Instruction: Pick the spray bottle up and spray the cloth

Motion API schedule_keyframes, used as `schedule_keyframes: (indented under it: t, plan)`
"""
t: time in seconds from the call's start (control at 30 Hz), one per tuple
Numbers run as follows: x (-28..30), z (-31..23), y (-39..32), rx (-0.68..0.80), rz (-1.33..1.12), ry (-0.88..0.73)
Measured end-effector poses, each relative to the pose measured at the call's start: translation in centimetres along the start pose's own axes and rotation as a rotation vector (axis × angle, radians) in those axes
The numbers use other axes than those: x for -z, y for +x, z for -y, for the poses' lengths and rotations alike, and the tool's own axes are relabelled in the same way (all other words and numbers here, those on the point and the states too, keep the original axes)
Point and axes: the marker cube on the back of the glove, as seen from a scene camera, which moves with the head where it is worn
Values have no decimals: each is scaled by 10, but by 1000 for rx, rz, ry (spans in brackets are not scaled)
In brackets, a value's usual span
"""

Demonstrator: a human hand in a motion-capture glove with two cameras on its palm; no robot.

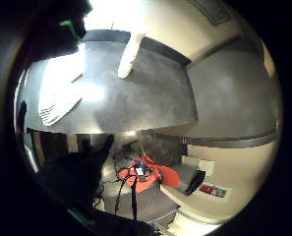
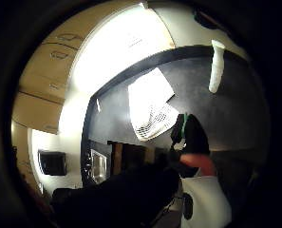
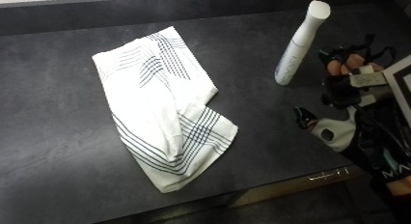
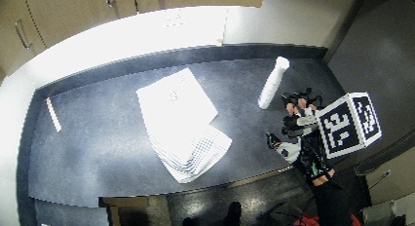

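A tall white spray bottle (image 3: 299, 43) stands upright on the dark grey counter (image 3: 58, 137), toward its back right. A white cloth with dark stripes (image 3: 164, 105) lies crumpled flat near the middle of the counter. My gloved right hand (image 3: 350, 101) hovers at the counter's right edge, just right of the bottle's base and apart from it, fingers loosely spread and holding nothing. In the palm views the spray bottle (image 1: 130, 53) (image 2: 217, 66) and the cloth (image 1: 57, 101) (image 2: 150, 107) lie on the counter at a distance from the palm.
The counter's front edge (image 3: 289, 183) runs close below my hand. A small white strip (image 4: 53, 114) lies on the counter's far left. Cupboards (image 4: 39, 16) stand behind the counter. An orange object (image 1: 148, 174) lies on the floor below.
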Motion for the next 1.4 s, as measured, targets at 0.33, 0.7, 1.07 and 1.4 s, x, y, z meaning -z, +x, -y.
schedule_keyframes:
  t: [0.33,0.7,1.07,1.4]
  plan:
    - [-1,0,2,-4,-12,-6]
    - [-15,-17,17,-101,134,21]
    - [-68,-44,37,-530,1088,366]
    - [-101,-71,38,-700,1337,425]
